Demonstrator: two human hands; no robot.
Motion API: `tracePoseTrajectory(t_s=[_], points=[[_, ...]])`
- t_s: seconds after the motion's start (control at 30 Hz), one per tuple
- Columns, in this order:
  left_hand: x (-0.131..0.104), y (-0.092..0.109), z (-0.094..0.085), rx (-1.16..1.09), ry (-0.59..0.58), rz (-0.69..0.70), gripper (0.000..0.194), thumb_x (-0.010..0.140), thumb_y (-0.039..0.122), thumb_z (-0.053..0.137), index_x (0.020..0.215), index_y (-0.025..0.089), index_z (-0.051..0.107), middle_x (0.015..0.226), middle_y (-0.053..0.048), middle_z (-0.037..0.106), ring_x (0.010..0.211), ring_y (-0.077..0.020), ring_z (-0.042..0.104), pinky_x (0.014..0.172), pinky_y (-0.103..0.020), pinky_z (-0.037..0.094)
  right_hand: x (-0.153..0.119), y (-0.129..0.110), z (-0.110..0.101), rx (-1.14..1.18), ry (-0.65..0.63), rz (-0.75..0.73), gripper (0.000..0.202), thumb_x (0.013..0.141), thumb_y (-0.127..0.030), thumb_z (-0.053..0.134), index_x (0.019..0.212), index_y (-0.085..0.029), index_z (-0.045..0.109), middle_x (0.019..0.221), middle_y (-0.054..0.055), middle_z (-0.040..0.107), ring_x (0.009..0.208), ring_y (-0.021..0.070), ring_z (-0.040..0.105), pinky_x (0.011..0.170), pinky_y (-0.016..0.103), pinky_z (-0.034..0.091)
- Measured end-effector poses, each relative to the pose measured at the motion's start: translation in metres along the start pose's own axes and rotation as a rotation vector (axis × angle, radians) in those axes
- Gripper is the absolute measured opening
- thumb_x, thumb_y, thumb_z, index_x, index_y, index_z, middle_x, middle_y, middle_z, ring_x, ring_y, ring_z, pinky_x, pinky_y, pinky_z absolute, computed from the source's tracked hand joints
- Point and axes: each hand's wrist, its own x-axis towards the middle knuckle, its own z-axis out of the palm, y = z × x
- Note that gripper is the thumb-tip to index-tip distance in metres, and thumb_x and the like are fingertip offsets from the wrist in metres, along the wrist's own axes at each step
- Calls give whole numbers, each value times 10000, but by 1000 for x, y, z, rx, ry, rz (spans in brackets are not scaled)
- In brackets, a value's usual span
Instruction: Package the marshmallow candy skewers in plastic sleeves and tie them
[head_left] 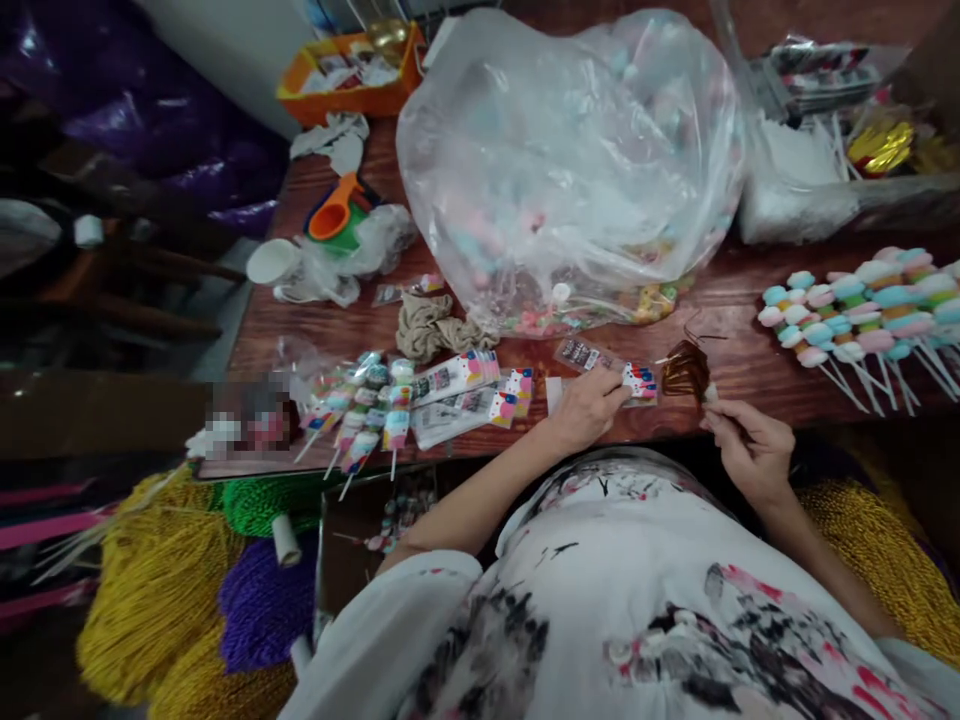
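My left hand (596, 405) is closed at the table's front edge, its fingers pressed on a clear printed plastic bag (640, 380) with a colourful end. To its right, my right hand (750, 440) pinches the pale end of a bundle of brown twist ties (685, 372). A thin loose tie lies just behind the bundle. Left of my left hand are more flat printed bags (457, 385), overlapping one another. Beside those lie several bagged marshmallow sticks (365, 415) with white stick ends over the edge.
A big clear bag of pastel marshmallows (562, 150) fills the table's back middle. Unwrapped marshmallow skewers (877, 300) lie at right, below a plastic-lined box (810, 200). A beige cloth (427, 325), orange scoop (330, 215) and orange tray (352, 80) are at left. Yellow cord bundles (150, 590) hang below.
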Motion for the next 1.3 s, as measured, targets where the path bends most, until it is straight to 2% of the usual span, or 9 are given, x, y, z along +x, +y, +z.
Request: tracePoseTrajectory(t_s=[0.3, 0.43, 0.57, 0.67, 0.73, 0.87, 0.97, 1.1, 1.3], points=[[-17, 18, -31, 120, -191, -86, 476, 922, 86, 375, 1396, 66, 421, 1201, -172, 609, 1090, -266, 545, 810, -356, 524, 15, 3, 19, 0, -19, -55, 115, 856, -222, 622, 918, -204, 718, 723, 22, 728, 554, 137, 638, 581, 277, 542], [-14, 10, -31, 127, -143, -204, 371, 882, 73, 441, 1228, 120, 567, 1169, -149, 627, 1054, -261, 553, 797, -366, 526, 21, -2, 22, -62, -7, -141, 141, 859, -183, 600, 941, -204, 713, 732, 25, 727, 590, 137, 655, 601, 271, 546], [-16, 2, -22, 110, 40, -218, 223, 846, 74, 493, 972, 159, 656, 1056, -117, 660, 994, -245, 563, 805, -369, 512, 19, -8, 20, -158, -21, -244, 171, 874, -156, 538, 925, -206, 694, 712, 27, 710, 618, 146, 663, 599, 270, 538], [-18, -3, -16, 137, 142, -145, 162, 843, 101, 523, 859, 179, 665, 968, -96, 674, 960, -245, 570, 813, -381, 491, 23, 0, 2, -344, 9, -356, 185, 854, -133, 530, 929, -196, 687, 752, 49, 716, 677, 162, 669, 648, 288, 540], [-19, -3, -14, 188, 128, -122, 173, 846, 98, 522, 887, 178, 669, 956, -93, 673, 922, -242, 579, 769, -369, 488, 29, 12, -21, -498, 124, -364, 172, 845, -142, 544, 922, -194, 688, 789, 62, 723, 728, 180, 674, 688, 307, 540], [-21, 4, -14, 275, 78, -190, 273, 864, 78, 487, 1069, 147, 653, 986, -106, 664, 890, -243, 591, 705, -346, 494, 44, 37, -79, -761, 421, -230, 140, 854, -196, 575, 892, -188, 709, 831, 86, 729, 799, 226, 669, 753, 360, 529], [-21, 3, -19, 226, 136, -211, 240, 867, 80, 492, 1013, 162, 664, 957, -96, 671, 879, -229, 593, 703, -331, 499, 47, 47, -107, -931, 496, -78, 179, 852, -264, 606, 948, -175, 728, 929, 121, 732, 890, 272, 654, 771, 393, 502], [-19, -7, -24, 165, 308, -178, 197, 856, 119, 549, 951, 214, 693, 969, -79, 694, 986, -248, 583, 835, -394, 494, 42, 54, -111, -1067, 350, 93, 300, 843, -345, 623, 1066, -173, 725, 974, 139, 727, 873, 284, 639, 680, 365, 435], [-21, -8, -16, 152, 118, -122, 259, 847, 99, 532, 1014, 194, 706, 946, -91, 699, 872, -218, 615, 757, -363, 506, 61, 66, -104, -662, 401, 76, 191, 835, -304, 643, 874, -154, 754, 828, 113, 737, 722, 212, 646, 678, 330, 471]])
